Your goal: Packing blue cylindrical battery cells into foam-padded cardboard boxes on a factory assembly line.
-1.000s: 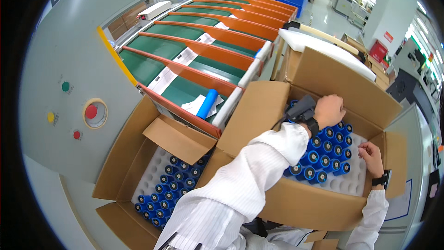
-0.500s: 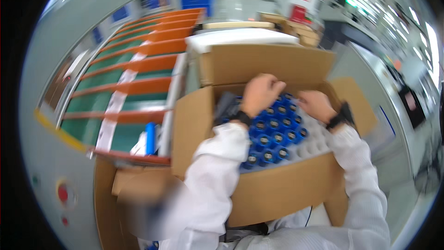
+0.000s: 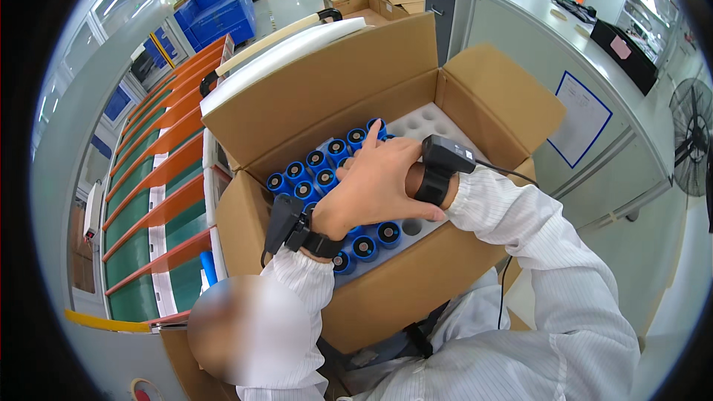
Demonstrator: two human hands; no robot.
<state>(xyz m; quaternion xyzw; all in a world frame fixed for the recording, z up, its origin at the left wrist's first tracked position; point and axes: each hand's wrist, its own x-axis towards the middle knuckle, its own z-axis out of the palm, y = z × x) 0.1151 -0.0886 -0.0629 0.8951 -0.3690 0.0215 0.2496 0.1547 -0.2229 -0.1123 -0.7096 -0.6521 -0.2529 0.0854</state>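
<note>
Open cardboard box (image 3: 386,89), flaps raised, holding a white foam tray (image 3: 434,122) with round wells. Blue cylindrical parts (image 3: 319,167) with dark centres standing upright in the wells, filling the tray's left half; more along its near edge (image 3: 375,241); wells toward the far right corner bare.

Left hand (image 3: 371,182) laid palm-down over the middle of the tray, forefinger stretched toward the far edge and touching the parts there; other fingers curled downward among the cylinders. Grip on any single part hidden beneath the palm: cannot tell whether closed on one. Black wrist-worn device (image 3: 293,226) strapped at the left wrist, above the tray's near left corner.

Right hand (image 3: 417,178) almost wholly covered by the left, pressed against it over the tray's centre; only a strip near the wrist visible, so fingers and grasp cannot be told. Second black wrist device (image 3: 445,156) with a thin cable on the right wrist. Both forearms in white striped sleeves (image 3: 520,238).

Left of the box, orange-railed roller lanes (image 3: 160,178) with green beds. Right of the box, grey cabinet (image 3: 594,111) bearing a posted sheet.
</note>
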